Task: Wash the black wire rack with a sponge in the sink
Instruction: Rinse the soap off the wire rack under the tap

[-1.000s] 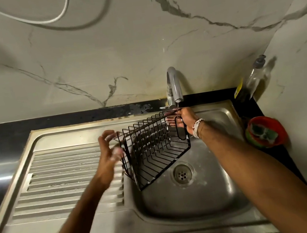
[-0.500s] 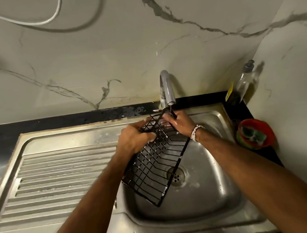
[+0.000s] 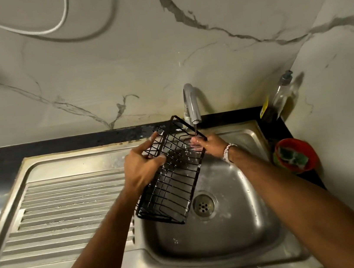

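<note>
The black wire rack (image 3: pixel 173 179) hangs tilted over the steel sink basin (image 3: pixel 241 227), its far end up under the tap (image 3: pixel 191 106) and its near end low by the drain (image 3: pixel 203 205). My left hand (image 3: pixel 141 167) grips the rack's left side near the top, thumb curled on the wires. My right hand (image 3: pixel 209 144) holds the rack's upper right corner, wet under a thin stream of water. White soap flecks cling to the wires. A green sponge (image 3: pixel 291 156) lies in a red bowl (image 3: pixel 307 161) at the right.
A ribbed steel draining board (image 3: pixel 68 206) spreads to the left of the basin. A clear pump bottle (image 3: pixel 280 96) stands in the back right corner against the marble wall. Black counter (image 3: pixel 59 145) runs behind the sink. A white cable (image 3: pixel 43 30) hangs on the wall.
My left hand came off the rack's left end and took hold near its top. The rack swung from level to steeply tilted, its far end raised under the tap.
</note>
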